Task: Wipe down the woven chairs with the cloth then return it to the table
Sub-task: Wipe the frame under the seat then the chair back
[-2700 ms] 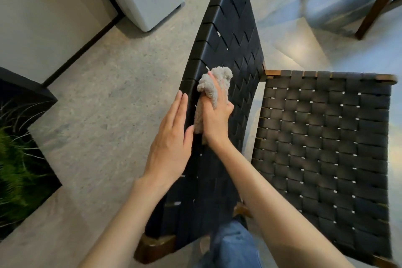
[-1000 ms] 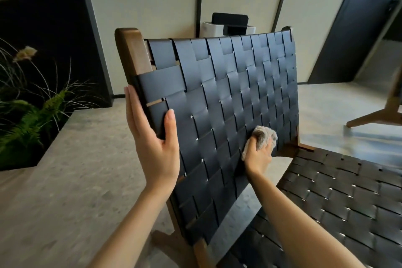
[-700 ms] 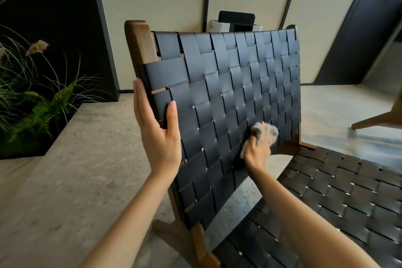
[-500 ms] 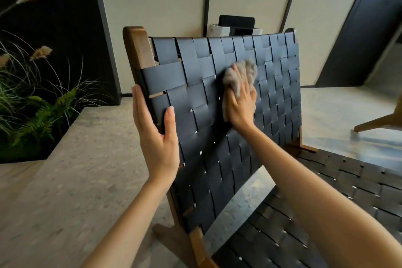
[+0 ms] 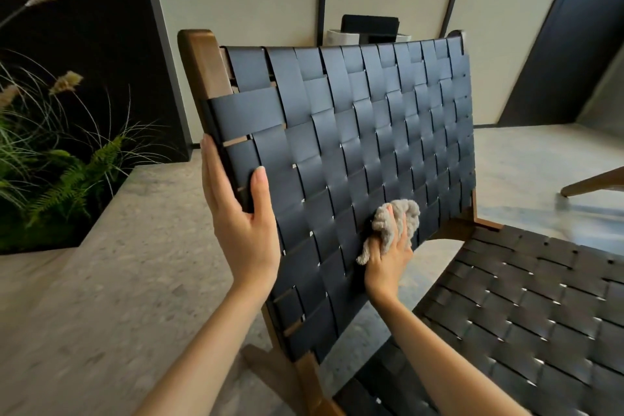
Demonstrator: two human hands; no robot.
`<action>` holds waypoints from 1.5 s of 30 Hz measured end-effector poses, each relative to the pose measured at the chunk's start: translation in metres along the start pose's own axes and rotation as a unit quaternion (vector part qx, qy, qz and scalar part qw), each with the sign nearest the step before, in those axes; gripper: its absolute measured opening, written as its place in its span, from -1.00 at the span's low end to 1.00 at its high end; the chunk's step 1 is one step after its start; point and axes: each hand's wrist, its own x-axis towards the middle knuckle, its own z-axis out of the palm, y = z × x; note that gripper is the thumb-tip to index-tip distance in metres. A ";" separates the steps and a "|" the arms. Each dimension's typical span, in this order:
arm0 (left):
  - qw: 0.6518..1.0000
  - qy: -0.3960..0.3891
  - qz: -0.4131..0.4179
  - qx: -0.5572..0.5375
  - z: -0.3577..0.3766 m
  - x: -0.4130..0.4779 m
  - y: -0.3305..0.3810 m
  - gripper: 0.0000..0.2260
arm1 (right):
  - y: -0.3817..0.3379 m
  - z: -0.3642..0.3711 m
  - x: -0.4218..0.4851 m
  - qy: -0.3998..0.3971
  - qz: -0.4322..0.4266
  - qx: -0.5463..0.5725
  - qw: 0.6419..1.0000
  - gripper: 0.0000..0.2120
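Head view | step: wiped backrest (image 5: 354, 132), mid-frame | right hand (image 5: 388, 257) fingers curled round cloth (image 5: 396, 213); left hand (image 5: 243, 230) clasped its edge | next: probably seat (image 5: 523, 297)

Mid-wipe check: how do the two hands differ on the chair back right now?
The left hand grips the side edge of the backrest, thumb in front; the right hand grips the bunched grey cloth. The left hand sits at the frame; the right hand is lower on the weave, nearer the seat. Both work on the same backrest.
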 end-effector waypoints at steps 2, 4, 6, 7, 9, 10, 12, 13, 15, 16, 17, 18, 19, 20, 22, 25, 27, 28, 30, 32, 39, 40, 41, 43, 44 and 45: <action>1.000 0.004 0.000 0.004 0.001 0.000 0.000 -0.49 | 0.011 0.000 -0.007 -0.002 0.043 -0.008 0.999 -0.44; 1.000 0.008 -0.001 0.009 0.000 -0.001 0.001 -0.49 | 0.010 -0.002 -0.010 -0.013 0.099 -0.008 0.995 -0.43; 1.000 0.008 0.001 0.010 0.000 -0.001 0.002 -0.49 | -0.006 -0.008 -0.005 -0.018 0.092 -0.008 0.996 -0.45; 1.000 0.007 0.002 0.011 0.000 -0.001 0.003 -0.50 | -0.021 -0.010 -0.001 -0.015 0.056 -0.003 0.998 -0.46; 1.000 0.006 0.002 0.012 0.000 -0.001 0.003 -0.50 | -0.062 -0.014 0.014 -0.018 -0.043 0.009 0.999 -0.47; 1.000 0.006 0.002 0.012 0.000 -0.001 0.003 -0.50 | -0.086 -0.013 0.024 -0.026 -0.088 0.014 0.996 -0.45; 1.000 0.005 0.004 0.018 0.000 -0.002 0.003 -0.50 | -0.133 -0.008 0.046 -0.036 -0.143 0.035 0.988 -0.40; 1.000 0.005 0.005 0.022 0.000 -0.002 0.002 -0.49 | -0.153 -0.004 0.056 -0.038 -0.150 0.051 0.987 -0.40; 1.000 0.007 0.003 0.027 0.000 -0.003 0.002 -0.48 | -0.181 0.004 0.072 -0.035 -0.139 0.074 0.987 -0.46; 1.000 0.006 -0.001 0.029 0.001 -0.003 0.002 -0.47 | -0.185 0.007 0.075 -0.030 -0.129 0.078 0.988 -0.48; 1.000 0.006 -0.004 0.030 0.001 -0.003 0.001 -0.47 | -0.184 0.010 0.073 -0.022 -0.121 0.079 0.989 -0.47; 0.999 0.009 -0.005 0.031 0.001 -0.003 0.001 -0.47 | -0.179 0.011 0.069 -0.012 -0.114 0.078 0.990 -0.43; 0.999 0.011 -0.006 0.031 0.001 -0.003 0.001 -0.47 | -0.170 0.012 0.061 -0.004 -0.105 0.078 0.991 -0.37; 0.999 0.014 -0.004 0.031 0.001 -0.003 0.000 -0.47 | -0.157 0.013 0.052 0.001 -0.096 0.080 0.992 -0.32; 0.999 0.018 0.003 0.031 0.002 -0.003 0.000 -0.47 | -0.127 0.013 0.034 -0.001 -0.069 0.086 0.994 -0.29; 0.999 0.024 0.003 0.035 0.002 -0.003 0.001 -0.48 | -0.078 0.010 0.005 -0.015 -0.045 0.078 0.996 -0.32; 0.999 0.024 0.000 0.036 0.002 -0.004 0.003 -0.48 | -0.047 0.007 -0.019 -0.024 -0.032 0.048 0.998 -0.39; 0.999 0.022 0.000 0.035 0.002 -0.004 0.004 -0.48 | -0.034 0.005 -0.030 -0.028 -0.015 0.040 0.999 -0.41; 0.999 0.020 0.003 0.035 0.001 -0.004 0.005 -0.48 | -0.012 0.001 -0.048 -0.044 0.016 0.044 0.998 -0.41; 0.999 0.018 0.002 0.037 0.001 -0.003 0.005 -0.48 | 0.002 -0.002 -0.061 -0.065 0.029 0.046 0.996 -0.42; 0.999 0.003 -0.006 0.032 0.000 -0.003 0.008 -0.47 | -0.012 -0.015 -0.069 -0.070 0.014 0.032 0.997 -0.39; 1.000 -0.003 -0.010 0.028 -0.001 -0.002 0.008 -0.47 | -0.029 -0.015 -0.062 -0.061 -0.028 0.037 0.997 -0.39; 1.000 -0.008 -0.012 0.026 -0.001 -0.002 0.008 -0.47 | -0.048 -0.014 -0.052 -0.054 -0.073 0.040 0.995 -0.39; 0.999 -0.023 -0.010 0.025 -0.003 -0.001 0.008 -0.47 | -0.090 -0.008 -0.024 -0.053 -0.142 0.055 0.987 -0.40; 0.999 -0.033 -0.010 0.023 -0.004 -0.001 0.007 -0.47 | -0.113 -0.006 -0.010 -0.059 -0.170 0.064 0.982 -0.40; 0.999 -0.045 -0.010 0.019 -0.005 -0.001 0.007 -0.47 | -0.135 -0.004 0.004 -0.064 -0.198 0.075 0.975 -0.42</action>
